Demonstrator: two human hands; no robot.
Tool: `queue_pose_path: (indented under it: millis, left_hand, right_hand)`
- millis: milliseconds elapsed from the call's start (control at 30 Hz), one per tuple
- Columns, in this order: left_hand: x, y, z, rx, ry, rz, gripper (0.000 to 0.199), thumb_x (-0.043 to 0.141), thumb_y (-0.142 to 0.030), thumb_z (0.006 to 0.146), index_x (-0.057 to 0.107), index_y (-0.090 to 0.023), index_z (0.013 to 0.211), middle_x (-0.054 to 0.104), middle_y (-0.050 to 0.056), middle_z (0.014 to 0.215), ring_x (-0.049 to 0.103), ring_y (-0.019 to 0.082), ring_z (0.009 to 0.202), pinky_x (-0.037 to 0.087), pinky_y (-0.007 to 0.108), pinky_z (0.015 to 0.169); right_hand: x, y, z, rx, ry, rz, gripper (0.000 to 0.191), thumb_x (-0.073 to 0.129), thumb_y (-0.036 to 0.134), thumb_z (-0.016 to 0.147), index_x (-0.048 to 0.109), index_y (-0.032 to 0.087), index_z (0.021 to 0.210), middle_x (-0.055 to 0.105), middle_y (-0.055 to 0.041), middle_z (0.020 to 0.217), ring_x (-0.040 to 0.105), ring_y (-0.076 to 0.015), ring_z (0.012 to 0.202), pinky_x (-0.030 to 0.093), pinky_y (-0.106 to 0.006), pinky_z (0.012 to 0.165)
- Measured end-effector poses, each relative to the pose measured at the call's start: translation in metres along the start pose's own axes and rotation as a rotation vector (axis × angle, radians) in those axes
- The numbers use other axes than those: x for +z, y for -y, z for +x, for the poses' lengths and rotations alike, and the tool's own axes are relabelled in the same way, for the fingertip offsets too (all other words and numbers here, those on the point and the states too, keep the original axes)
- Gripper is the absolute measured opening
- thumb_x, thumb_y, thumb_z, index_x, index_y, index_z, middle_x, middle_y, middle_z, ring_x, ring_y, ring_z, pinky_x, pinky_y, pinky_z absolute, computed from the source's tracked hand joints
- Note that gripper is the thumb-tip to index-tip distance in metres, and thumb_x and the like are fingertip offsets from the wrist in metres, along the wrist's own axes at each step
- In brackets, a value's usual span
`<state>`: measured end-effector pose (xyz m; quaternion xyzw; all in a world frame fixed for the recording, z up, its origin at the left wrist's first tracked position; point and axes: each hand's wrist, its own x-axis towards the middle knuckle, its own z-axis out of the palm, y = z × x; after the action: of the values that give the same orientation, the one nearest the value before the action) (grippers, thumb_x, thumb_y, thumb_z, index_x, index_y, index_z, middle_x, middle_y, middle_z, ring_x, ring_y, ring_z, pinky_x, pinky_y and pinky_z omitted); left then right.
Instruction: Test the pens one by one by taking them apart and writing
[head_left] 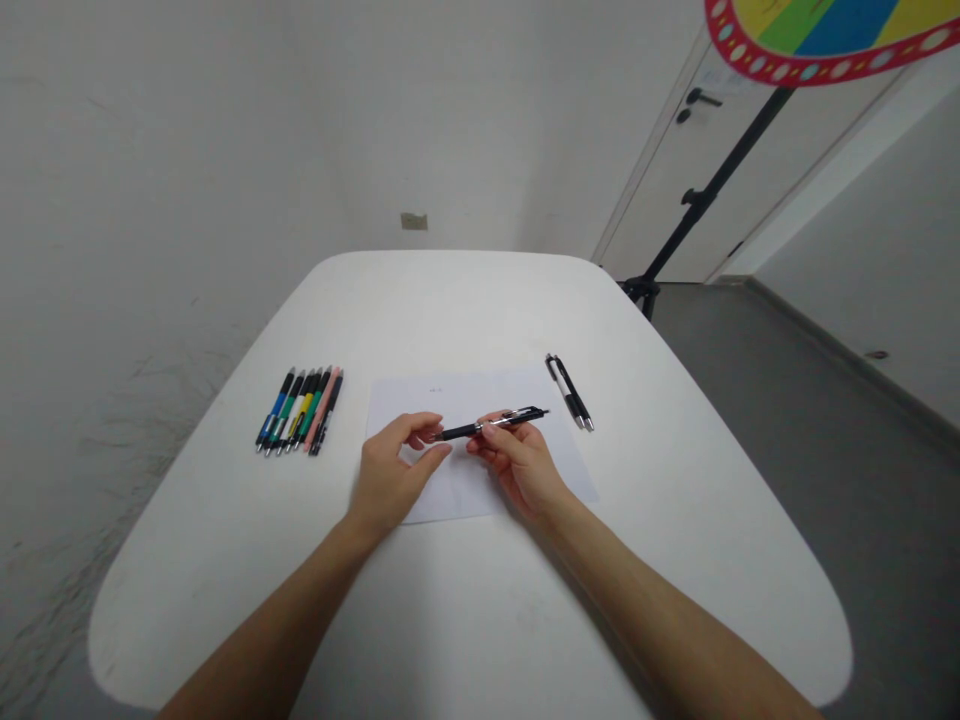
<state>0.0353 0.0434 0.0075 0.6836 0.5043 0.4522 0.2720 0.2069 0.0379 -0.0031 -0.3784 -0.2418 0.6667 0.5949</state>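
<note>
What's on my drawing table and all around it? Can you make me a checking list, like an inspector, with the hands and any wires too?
Surface: white table with rounded corners.
Job's things: black-and-silver pen in the hands; paper beneath them, small faint mark near its top; row of pens at left, two pens at right.
Clutter: nothing seen.
Left hand: fingers at the held pen's tip; contact unclear.
Right hand: grip closed on that pen.
Cables: nothing seen.
Surroundings: scuffed wall, door, colourful board on a black stand.
</note>
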Motion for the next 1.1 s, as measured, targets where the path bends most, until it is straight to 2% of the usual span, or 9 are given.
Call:
queue_pose_path:
  millis: [67,200,267,433,600,733,800,967,1100]
  left_hand:
    - [0.0001,0.0003,0.0003,-0.05,0.008,-0.017,0.026,0.065,-0.035,0.079,0.07,-0.019,0.099,0.074,0.003,0.087,0.065,0.016,0.072,0.052,0.029,0.07]
    - [-0.0005,-0.0001,0.0014,-0.11,0.122,0.05,0.037,0.047,-0.041,0.091,0.07,-0.019,0.072,0.07,0.002,0.067,0.063,0.016,0.063,0.048,0.028,0.063]
    - [-0.0008,-0.0002,0.0017,-0.102,0.146,0.077,0.037,0.048,-0.039,0.09,0.068,-0.019,0.068,0.069,0.001,0.064,0.061,0.015,0.061,0.046,0.027,0.061]
    - [-0.0004,0.0014,0.0005,-0.016,0.076,0.063,0.014,0.062,-0.031,0.08,0.07,-0.019,0.082,0.07,0.0,0.075,0.058,0.013,0.063,0.047,0.025,0.063]
    - [-0.0004,0.0014,-0.0007,-0.038,0.049,0.038,0.025,0.065,-0.034,0.079,0.069,-0.019,0.098,0.071,0.0,0.082,0.058,0.013,0.065,0.048,0.025,0.064]
    - [-0.0009,-0.0025,0.0015,-0.096,0.147,0.057,0.034,0.047,-0.039,0.09,0.068,-0.018,0.074,0.067,0.001,0.066,0.058,0.014,0.061,0.043,0.026,0.059]
    - [-0.0011,-0.0038,0.0024,-0.097,0.165,0.069,0.035,0.047,-0.038,0.089,0.066,-0.018,0.069,0.065,0.0,0.063,0.057,0.014,0.06,0.042,0.026,0.058]
    - [-0.0011,-0.001,0.001,-0.017,0.09,0.058,0.015,0.06,-0.03,0.081,0.069,-0.018,0.083,0.068,0.0,0.073,0.055,0.012,0.062,0.044,0.025,0.061]
    - [-0.0008,0.0011,-0.0003,-0.007,0.088,0.04,0.017,0.064,-0.031,0.079,0.07,-0.019,0.089,0.069,0.0,0.078,0.056,0.012,0.063,0.046,0.025,0.062]
  right_hand:
    - [0.0002,0.0001,0.0001,-0.002,0.0,-0.005,0.028,0.087,0.033,0.058,0.068,0.019,0.073,0.064,0.002,0.069,0.063,-0.0138,0.064,0.051,-0.032,0.071]
    - [0.0006,0.0004,0.0002,0.0,-0.005,-0.016,0.029,0.088,0.033,0.056,0.068,0.019,0.073,0.064,0.0015,0.068,0.062,-0.0141,0.063,0.051,-0.032,0.07]
    - [0.0003,0.0004,0.0004,0.005,-0.01,-0.019,0.03,0.089,0.033,0.055,0.069,0.019,0.072,0.064,0.0016,0.068,0.062,-0.0142,0.063,0.051,-0.032,0.069]
    - [-0.0012,-0.0006,0.0014,-0.004,-0.023,-0.015,0.031,0.089,0.033,0.055,0.069,0.018,0.073,0.065,0.002,0.068,0.063,-0.0134,0.062,0.051,-0.031,0.069]
    - [-0.0006,0.0,0.0017,0.001,0.002,-0.01,0.032,0.09,0.035,0.055,0.069,0.019,0.073,0.065,0.0023,0.067,0.063,-0.0136,0.063,0.051,-0.03,0.069]
    - [0.0008,0.0006,0.0016,0.009,0.0,0.001,0.033,0.091,0.034,0.051,0.069,0.019,0.072,0.066,0.0026,0.067,0.063,-0.0134,0.062,0.051,-0.03,0.068]
    - [0.0007,0.0001,0.0017,0.008,-0.003,0.001,0.034,0.091,0.034,0.051,0.07,0.019,0.072,0.066,0.0025,0.067,0.063,-0.0132,0.061,0.051,-0.03,0.068]
    - [-0.0012,-0.0016,0.0022,0.001,-0.007,-0.013,0.032,0.09,0.034,0.054,0.069,0.018,0.073,0.066,0.0021,0.067,0.063,-0.0131,0.062,0.051,-0.03,0.068]
    - [-0.0008,-0.0006,0.0017,-0.012,-0.004,-0.014,0.032,0.089,0.034,0.055,0.068,0.018,0.073,0.066,0.0025,0.067,0.063,-0.0129,0.062,0.051,-0.029,0.067]
